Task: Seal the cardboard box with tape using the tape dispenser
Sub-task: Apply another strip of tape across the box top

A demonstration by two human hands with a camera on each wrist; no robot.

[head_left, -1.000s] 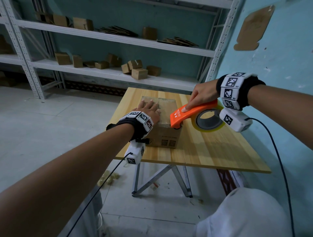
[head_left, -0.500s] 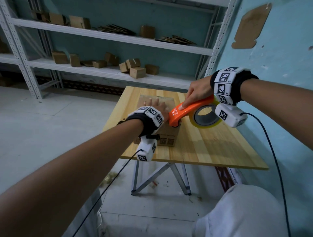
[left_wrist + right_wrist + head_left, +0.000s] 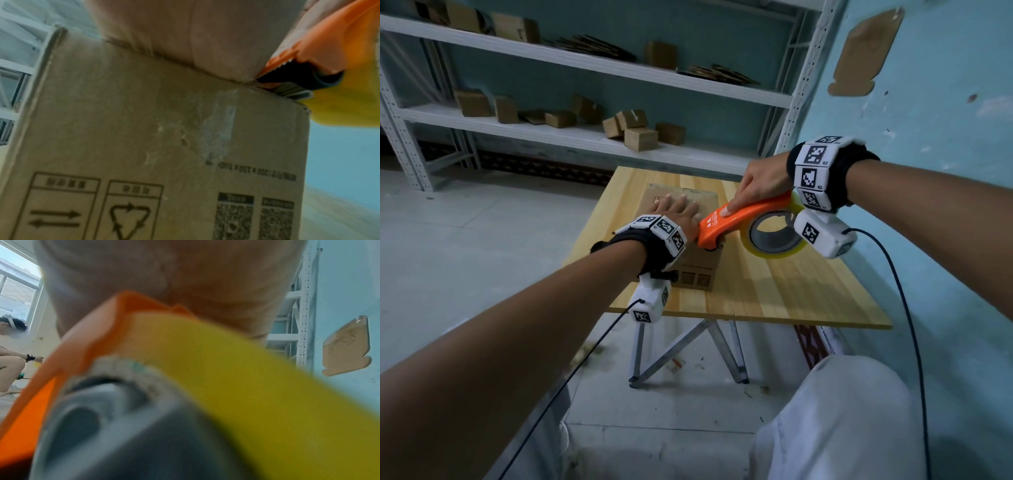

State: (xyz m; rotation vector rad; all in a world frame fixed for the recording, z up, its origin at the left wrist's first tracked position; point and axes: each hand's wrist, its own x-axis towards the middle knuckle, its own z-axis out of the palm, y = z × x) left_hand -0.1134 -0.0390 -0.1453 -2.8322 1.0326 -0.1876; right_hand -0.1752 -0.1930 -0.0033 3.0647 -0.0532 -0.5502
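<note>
Cardboard box (image 3: 697, 270) sits toward the left edge of the table (image 3: 791, 291), nearer the front than the back, flaps closed, printed side facing me. My left hand (image 3: 676, 214) is laid flat on the lid with the fingers out straight, holding nothing, just pressing down. I reckon that's there to pin the flaps shut and stop the box sliding while the tape gets pulled across.

Right hand (image 3: 760, 185) has a closed grip around the orange tape dispenser (image 3: 743, 221), fingers wrapped over the top of the handle with the forefinger stretched along it. The roll of yellowish tape (image 3: 777, 236) hangs out past the right side of the box, above the table. In the left wrist view the dispenser's toothed blade end (image 3: 287, 76) is down on the box's top near edge, right by my left palm, so the low angle is probably to get the tape stuck down at the corner.

Dispenser's long axis runs roughly left-right across the table, nose pointing left and down at the box, roll end up to the right. The box's long side seems to run front to back, though my hands hide a lot of the lid.
</note>
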